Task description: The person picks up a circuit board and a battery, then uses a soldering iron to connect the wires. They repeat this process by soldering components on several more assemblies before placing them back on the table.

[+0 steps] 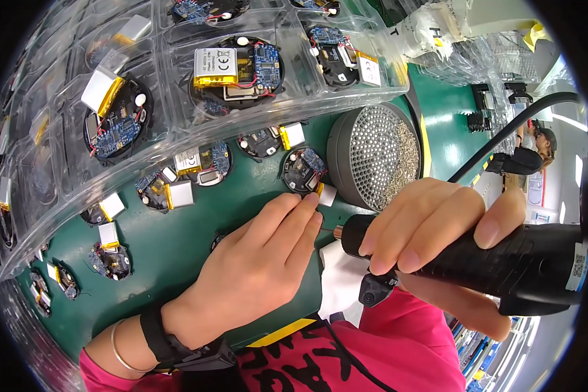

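Note:
My right hand is wrapped round a black electric screwdriver, held nearly level with its copper-coloured nose and thin bit pointing left. The bit's tip is close to the fingers of my left hand. That hand is palm down over the green bench, its fingers pressed together and thumb hidden; whatever lies under it cannot be made out. Just beyond its fingertips lies a round black housing with a blue circuit board and a battery pouch. Part of another dark round piece shows beside the left hand.
A dark round screw dispenser with a perforated plate and many small screws stands right of centre. Clear plastic trays with similar assemblies fill the upper left. Several more lie on the bench. A white cloth lies near me; a co-worker is far right.

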Motion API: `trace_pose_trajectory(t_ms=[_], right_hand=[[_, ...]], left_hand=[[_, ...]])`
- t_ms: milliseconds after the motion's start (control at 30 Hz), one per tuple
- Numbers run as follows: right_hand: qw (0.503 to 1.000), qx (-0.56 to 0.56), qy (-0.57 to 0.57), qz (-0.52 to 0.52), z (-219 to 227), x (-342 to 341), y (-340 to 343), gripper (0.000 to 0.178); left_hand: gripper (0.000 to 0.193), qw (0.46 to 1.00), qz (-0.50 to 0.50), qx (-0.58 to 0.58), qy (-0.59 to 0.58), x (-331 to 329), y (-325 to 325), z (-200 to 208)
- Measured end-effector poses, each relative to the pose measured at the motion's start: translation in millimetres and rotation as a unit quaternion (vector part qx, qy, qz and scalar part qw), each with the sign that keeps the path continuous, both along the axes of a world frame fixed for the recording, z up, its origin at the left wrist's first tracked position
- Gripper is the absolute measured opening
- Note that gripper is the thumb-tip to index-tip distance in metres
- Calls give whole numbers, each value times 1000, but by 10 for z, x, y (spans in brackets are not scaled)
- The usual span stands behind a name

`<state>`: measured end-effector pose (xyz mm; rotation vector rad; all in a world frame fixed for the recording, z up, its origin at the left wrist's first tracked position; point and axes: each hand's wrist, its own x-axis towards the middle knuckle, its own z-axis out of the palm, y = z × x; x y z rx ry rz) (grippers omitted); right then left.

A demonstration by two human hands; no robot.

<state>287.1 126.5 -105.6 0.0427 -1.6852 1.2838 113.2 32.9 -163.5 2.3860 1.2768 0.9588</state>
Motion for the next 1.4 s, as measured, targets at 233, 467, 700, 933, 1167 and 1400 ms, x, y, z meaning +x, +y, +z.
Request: trace_pose_trajectory(t_ms=[233,467,700,933,1167,1400], right_hand=[[999,12,-27,-25,25,11,-45,71],[990,53,-110,75,142,68,38,65],[989,54,-106,86,111,47,13,62],[997,-63,35,-9,112,143,84,68],[978,-24,54,-199,153,345,290,83],[985,-8,42,-166,85,328,351,85]], left_hand=[[42,1000,4,1,-8,17,5,17],[41,1000,2,7,2,18,12,32],[30,1000,1,25,10,30,23,35],[31,1000,1,-12,-24,11,33,-4],[25,999,-14,-30,-30,-24,55,76],[27,992,-30,-84,-86,-21,20,41]])
